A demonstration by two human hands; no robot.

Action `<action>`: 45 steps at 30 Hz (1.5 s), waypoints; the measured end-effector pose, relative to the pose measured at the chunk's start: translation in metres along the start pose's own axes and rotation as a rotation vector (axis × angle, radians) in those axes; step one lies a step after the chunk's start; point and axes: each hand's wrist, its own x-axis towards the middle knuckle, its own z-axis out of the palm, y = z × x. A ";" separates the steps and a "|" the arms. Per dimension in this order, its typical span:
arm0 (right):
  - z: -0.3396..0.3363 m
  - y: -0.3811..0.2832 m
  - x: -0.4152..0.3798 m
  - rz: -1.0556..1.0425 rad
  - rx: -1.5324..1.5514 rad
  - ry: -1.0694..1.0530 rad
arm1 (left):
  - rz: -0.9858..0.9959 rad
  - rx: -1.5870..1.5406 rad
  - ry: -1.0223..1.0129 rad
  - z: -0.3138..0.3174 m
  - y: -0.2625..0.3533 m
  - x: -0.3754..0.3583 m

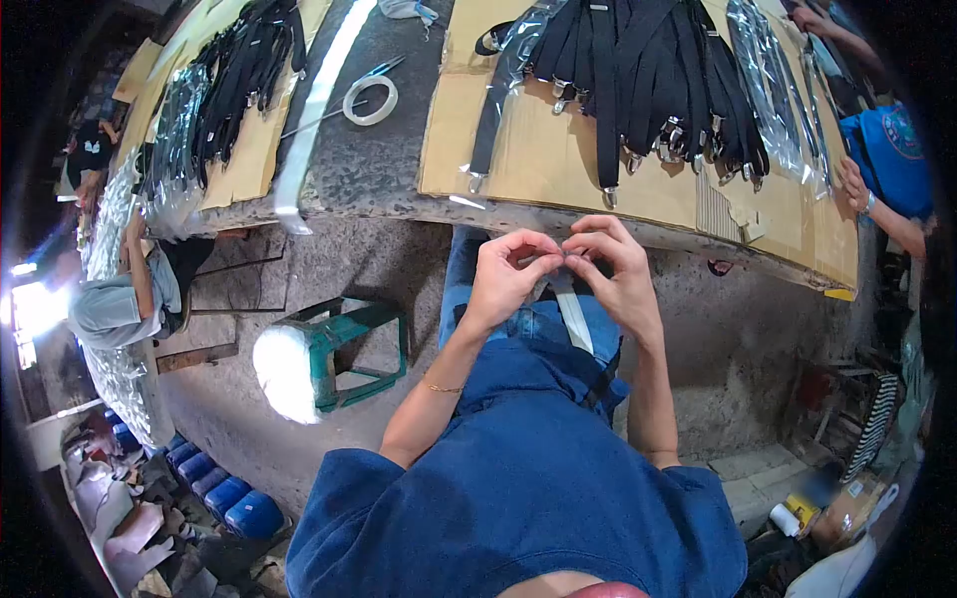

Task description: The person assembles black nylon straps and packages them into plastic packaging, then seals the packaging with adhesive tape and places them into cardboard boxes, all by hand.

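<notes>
My left hand (pixel 510 277) and my right hand (pixel 616 267) meet in front of my lap, just off the near table edge. Thumb and forefinger are pinched together on each, the fingertips almost touching. A narrow, pale, see-through plastic strip (pixel 573 317), perhaps a long sleeve, hangs from between them over my jeans. Its top end is mostly covered by the fingers. Beyond the hands, black elastic suspenders (pixel 606 95) with metal clips lie heaped on a cardboard sheet (pixel 543 164). One black strap (pixel 488 130) at the heap's left side lies in clear plastic.
Clear plastic sleeves (pixel 773 90) lie right of the heap. A tape roll (pixel 370 101) sits on the dark table, left of the cardboard, near a second pile of black straps (pixel 249 80). A green stool (pixel 359 349) stands at lower left. Co-workers (pixel 892 164) (pixel 125 294) flank the table.
</notes>
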 end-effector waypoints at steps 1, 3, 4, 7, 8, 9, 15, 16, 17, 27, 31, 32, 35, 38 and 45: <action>-0.005 0.001 0.002 0.001 -0.002 0.003 | 0.000 -0.001 -0.003 0.001 0.002 0.000; -0.016 0.002 0.006 0.024 -0.039 -0.173 | -0.061 0.112 -0.022 0.002 0.006 -0.001; -0.021 -0.005 0.010 0.049 -0.037 -0.246 | -0.063 0.112 -0.022 0.002 0.006 -0.002; -0.041 -0.006 0.019 0.065 -0.204 -0.465 | -0.048 0.169 -0.101 0.005 0.005 -0.002; -0.044 -0.009 0.021 0.040 -0.255 -0.473 | -0.031 0.208 -0.111 0.006 0.006 -0.002; -0.044 -0.009 0.022 0.039 -0.257 -0.472 | -0.013 0.246 -0.120 0.007 0.006 -0.001; -0.037 -0.009 0.023 -0.195 -0.239 -0.394 | -0.119 0.056 -0.114 0.000 0.010 0.001; -0.037 -0.005 0.024 -0.168 -0.156 -0.408 | -0.120 0.056 -0.115 -0.001 0.013 0.002; -0.037 -0.002 0.025 -0.141 -0.073 -0.421 | -0.152 0.033 -0.144 -0.002 0.016 0.002; -0.047 0.009 0.018 0.185 0.233 -0.139 | -0.110 0.029 -0.136 -0.006 0.012 0.005; -0.027 0.019 0.000 0.337 0.387 -0.256 | -0.117 0.001 -0.128 -0.005 0.008 0.006; -0.019 0.026 -0.005 0.351 0.387 -0.154 | -0.112 0.042 -0.128 -0.005 0.007 0.007; -0.011 0.040 -0.015 0.358 0.398 -0.069 | -0.142 0.042 -0.113 -0.001 0.006 0.005; -0.012 0.032 -0.016 0.392 0.371 -0.103 | -0.155 0.019 -0.087 0.003 -0.006 0.010; -0.037 0.067 0.062 0.241 -0.539 0.337 | -0.112 0.203 -0.033 0.015 -0.022 0.028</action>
